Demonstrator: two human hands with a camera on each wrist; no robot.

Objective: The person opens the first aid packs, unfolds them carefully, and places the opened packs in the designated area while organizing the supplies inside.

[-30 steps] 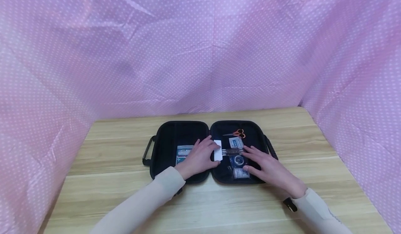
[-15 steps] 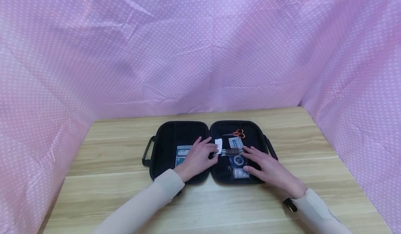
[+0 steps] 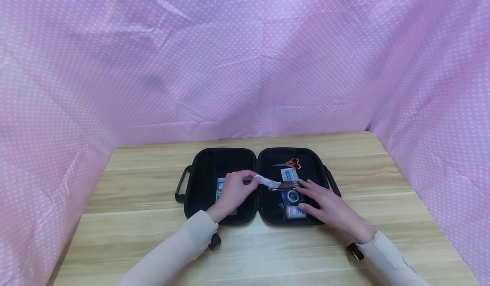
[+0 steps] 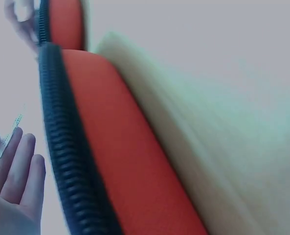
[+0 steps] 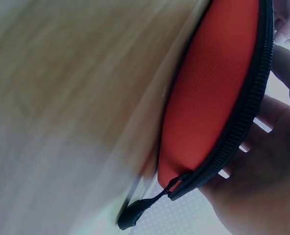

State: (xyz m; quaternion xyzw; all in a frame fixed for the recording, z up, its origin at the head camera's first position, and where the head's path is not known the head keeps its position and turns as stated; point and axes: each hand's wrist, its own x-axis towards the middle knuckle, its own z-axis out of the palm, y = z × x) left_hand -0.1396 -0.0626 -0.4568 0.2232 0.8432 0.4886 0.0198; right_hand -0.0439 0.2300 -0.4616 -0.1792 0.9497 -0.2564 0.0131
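Note:
In the head view an open zip case (image 3: 226,158), black inside, lies flat on the table. My left hand (image 3: 233,190) pinches one end of a long white packet (image 3: 268,181) between thumb and fingers. The packet slants over the hinge toward the right half. The left wrist view shows this pinch too, with the other fingers (image 4: 32,181) extended. My right hand (image 3: 329,205) reaches over the right half, fingers spread, its tips at some thin sticks (image 3: 288,185) and a blue packet with a ring shape (image 3: 293,197). Whether it presses them is unclear.
Orange-handled scissors (image 3: 292,163) lie at the top of the right half, above a white-and-blue packet (image 3: 289,175). A white roll-like pack (image 3: 294,212) sits lower. Blue packets (image 3: 220,186) are partly hidden by my left hand. The case's outside is red (image 5: 213,88), with a black zip pull (image 5: 132,214).
My left hand has drawn back slightly left and lifted the white packet, which now stretches out from its fingertips. The right hand has stayed in place.

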